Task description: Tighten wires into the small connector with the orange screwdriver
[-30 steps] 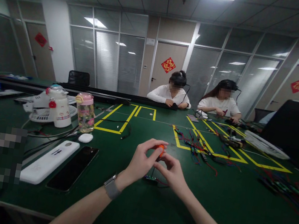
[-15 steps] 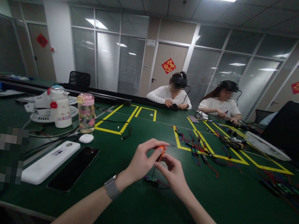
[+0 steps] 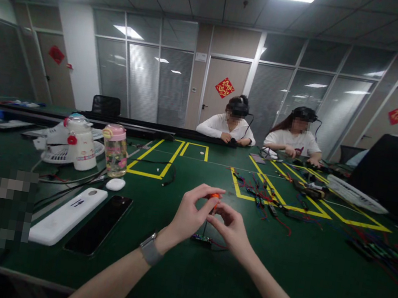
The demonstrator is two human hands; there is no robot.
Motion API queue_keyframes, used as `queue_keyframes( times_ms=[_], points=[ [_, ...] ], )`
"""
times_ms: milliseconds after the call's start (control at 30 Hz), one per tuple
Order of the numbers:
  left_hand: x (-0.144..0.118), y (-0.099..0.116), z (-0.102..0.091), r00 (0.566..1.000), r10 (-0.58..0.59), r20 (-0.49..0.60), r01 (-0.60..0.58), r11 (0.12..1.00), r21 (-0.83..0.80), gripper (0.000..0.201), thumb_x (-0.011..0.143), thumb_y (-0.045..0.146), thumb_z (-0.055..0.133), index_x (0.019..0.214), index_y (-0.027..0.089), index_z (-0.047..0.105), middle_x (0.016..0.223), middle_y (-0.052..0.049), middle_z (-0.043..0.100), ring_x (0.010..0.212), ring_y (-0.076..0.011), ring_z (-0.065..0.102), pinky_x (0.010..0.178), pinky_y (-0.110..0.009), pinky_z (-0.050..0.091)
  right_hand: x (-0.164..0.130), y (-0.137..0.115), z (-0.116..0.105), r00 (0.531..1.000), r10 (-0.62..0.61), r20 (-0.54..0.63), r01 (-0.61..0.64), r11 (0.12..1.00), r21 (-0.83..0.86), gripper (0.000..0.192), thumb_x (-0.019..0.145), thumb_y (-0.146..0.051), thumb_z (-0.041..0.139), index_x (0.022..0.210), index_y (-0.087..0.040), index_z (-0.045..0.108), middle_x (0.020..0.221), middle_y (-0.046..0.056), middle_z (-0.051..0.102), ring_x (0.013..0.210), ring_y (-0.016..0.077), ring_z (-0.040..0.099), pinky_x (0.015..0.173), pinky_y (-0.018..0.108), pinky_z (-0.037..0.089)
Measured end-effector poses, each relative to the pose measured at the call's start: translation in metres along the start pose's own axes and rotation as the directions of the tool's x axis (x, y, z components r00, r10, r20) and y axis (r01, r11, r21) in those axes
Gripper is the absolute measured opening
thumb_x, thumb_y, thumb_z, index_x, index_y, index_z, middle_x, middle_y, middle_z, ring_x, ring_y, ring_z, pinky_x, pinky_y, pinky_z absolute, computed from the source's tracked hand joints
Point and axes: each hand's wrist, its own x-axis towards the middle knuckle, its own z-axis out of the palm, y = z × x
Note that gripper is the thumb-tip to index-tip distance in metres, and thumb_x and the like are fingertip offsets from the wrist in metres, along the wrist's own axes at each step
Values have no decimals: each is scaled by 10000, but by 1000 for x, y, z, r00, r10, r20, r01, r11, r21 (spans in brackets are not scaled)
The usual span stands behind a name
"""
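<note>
1. Left hand [image 3: 188,216]: fingers pinched on the orange handle of a small screwdriver [image 3: 214,197], held upright.
2. Right hand [image 3: 233,228]: fingers closed narrow on the same handle.
3. Screwdriver tip meets a small circuit board [image 3: 201,239] lying on the green desk [image 3: 275,284].
4. Black phone [image 3: 99,224] lies well to the left.

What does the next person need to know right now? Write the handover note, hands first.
Left hand: pinching the orange-handled screwdriver at its top.
Right hand: fingers on the same handle, just below.
Screwdriver stands upright, tip down on the small circuit board lying on the green table.
Loose wired parts lie farther back, right of centre.
Whether the screw is seated cannot be told; the tool is not yet lifted off.
</note>
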Motion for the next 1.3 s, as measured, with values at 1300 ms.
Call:
queue_keyframes(
  times_ms=[1300],
  points=[
    [6, -5, -8, 994, -61, 86, 70, 992, -101, 276, 927, 250, 514, 1147, 197, 672, 1048, -78, 666, 975, -187, 626, 875, -313, 495, 5, 4, -3, 996, 41, 75, -45, 997, 63, 262, 762, -386, 731, 897, -162, 718, 860, 58, 707, 841, 217, 630, 800, 334, 488]
  ],
)
